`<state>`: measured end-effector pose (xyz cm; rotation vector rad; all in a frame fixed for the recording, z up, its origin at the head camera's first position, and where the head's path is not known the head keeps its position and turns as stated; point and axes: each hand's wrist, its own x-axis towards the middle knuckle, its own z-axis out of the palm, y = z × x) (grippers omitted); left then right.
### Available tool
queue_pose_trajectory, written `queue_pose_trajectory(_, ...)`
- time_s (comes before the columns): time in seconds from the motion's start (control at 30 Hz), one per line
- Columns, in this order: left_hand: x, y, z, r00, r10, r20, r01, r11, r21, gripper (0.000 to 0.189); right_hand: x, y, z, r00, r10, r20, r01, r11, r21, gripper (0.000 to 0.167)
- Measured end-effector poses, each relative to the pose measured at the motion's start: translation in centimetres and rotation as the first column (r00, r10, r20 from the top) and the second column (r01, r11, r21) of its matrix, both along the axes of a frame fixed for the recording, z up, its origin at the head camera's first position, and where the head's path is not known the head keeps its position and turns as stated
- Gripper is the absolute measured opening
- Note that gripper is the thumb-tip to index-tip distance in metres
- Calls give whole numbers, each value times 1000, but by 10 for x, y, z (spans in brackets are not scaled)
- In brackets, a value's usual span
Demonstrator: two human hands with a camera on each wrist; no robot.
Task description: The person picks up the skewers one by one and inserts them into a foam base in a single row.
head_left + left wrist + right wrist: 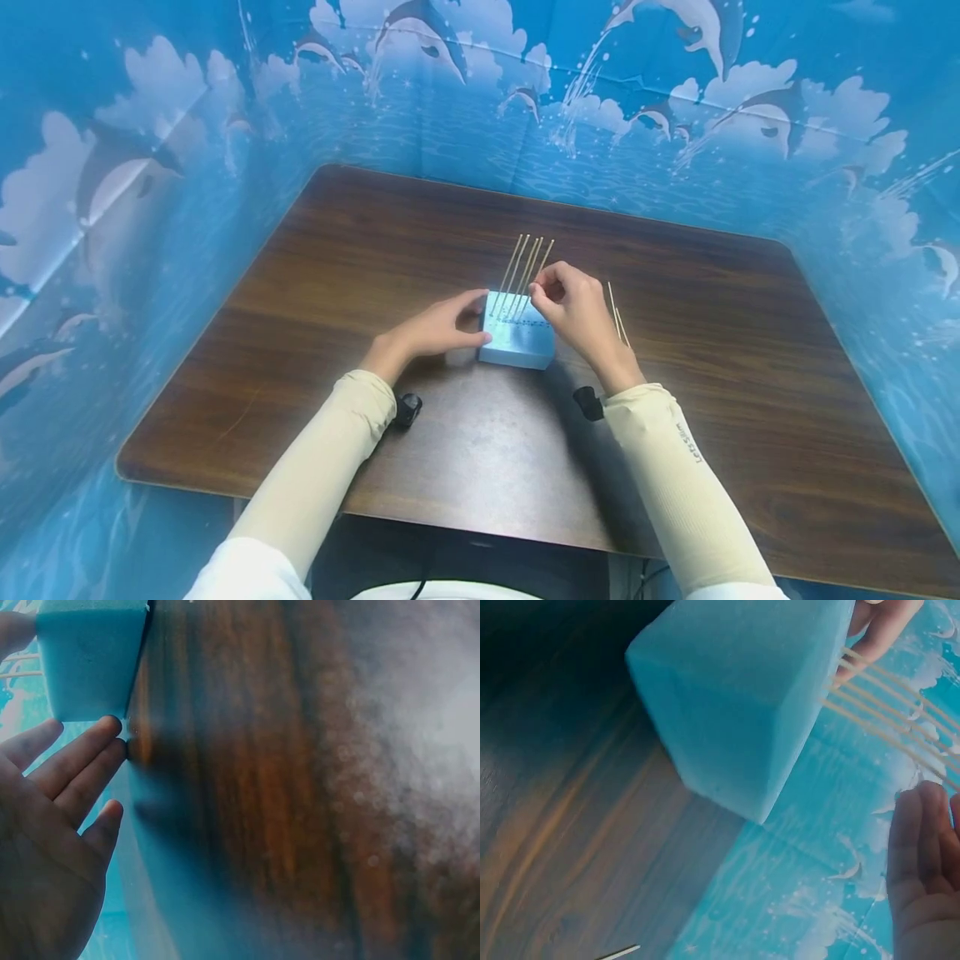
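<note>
A light-blue foam block stands on the table, with several thin wooden sticks upright in its top. Small dark holes dot that top face. My left hand holds the block from its left side, thumb at the near side and fingers at the far side. In the left wrist view its fingers reach straight along the foam. Above the block's right part, my right hand pinches a stick between thumb and forefinger. The right wrist view shows the block's side and the sticks leaving its top.
A few loose sticks lie on the table to the right, partly behind the right hand. The brown wooden table has dolphin-print curtains around it. Dark wrist cameras sit under both wrists.
</note>
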<state>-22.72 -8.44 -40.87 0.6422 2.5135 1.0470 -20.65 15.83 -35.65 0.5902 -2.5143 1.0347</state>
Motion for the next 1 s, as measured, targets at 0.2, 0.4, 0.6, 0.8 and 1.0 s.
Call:
queue_pose_trajectory(0.2,2,-4,2,1000,-5,-3,5,1000,7,89,-2,23,-5,987,-87,131,79,994,70,20)
queue_pose_trajectory(0.4,2,-3,1,1000,-16,-2,16,1000,14,90,-4,71,-14,915,-267,302,198,950,240,31)
queue_pose_trajectory(0.6,2,-3,0,1000,-12,4,12,1000,20,90,-1,110,-24,833,-367,414,185,889,418,32)
queue_pose_trajectory(0.8,2,-4,-2,1000,-13,6,13,1000,19,91,-1,125,-34,790,-393,470,143,865,482,38)
queue_pose_trajectory(1.0,0,-3,-2,1000,-14,3,14,1000,19,91,0,130,-38,772,-393,500,124,865,487,43)
